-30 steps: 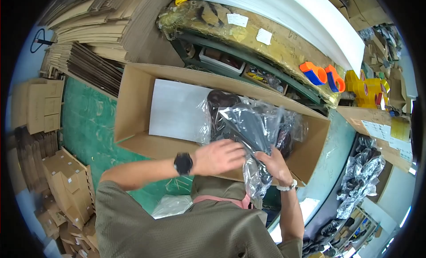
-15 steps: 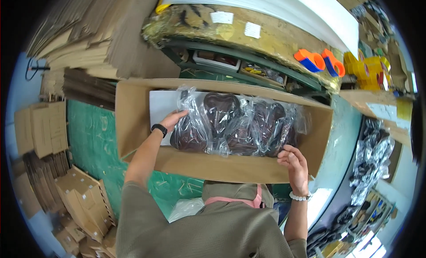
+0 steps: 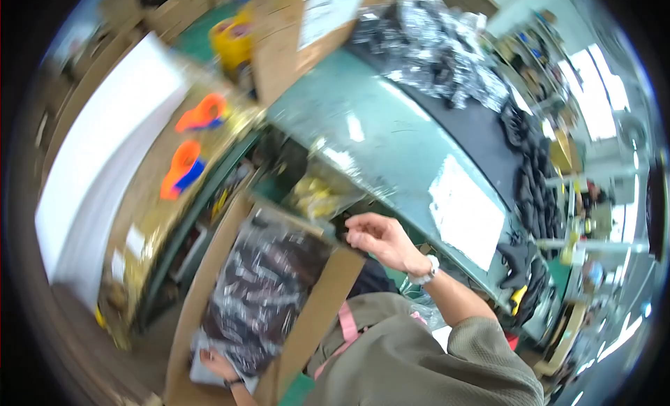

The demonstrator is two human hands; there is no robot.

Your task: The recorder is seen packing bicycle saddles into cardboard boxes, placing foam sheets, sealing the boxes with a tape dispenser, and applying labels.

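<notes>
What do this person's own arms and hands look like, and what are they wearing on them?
Both hands are bare, without gloves. The left hand has a dark wristband at its wrist; the right hand has a whitish band. The right sleeve is loose, olive-brown, textured cloth ending near the elbow. The left sleeve is out of view.

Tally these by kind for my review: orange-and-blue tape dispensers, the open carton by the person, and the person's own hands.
Orange-and-blue tape dispensers: 2
Open carton: 1
Hands: 2 (left hand, right hand)
Total: 5
</notes>
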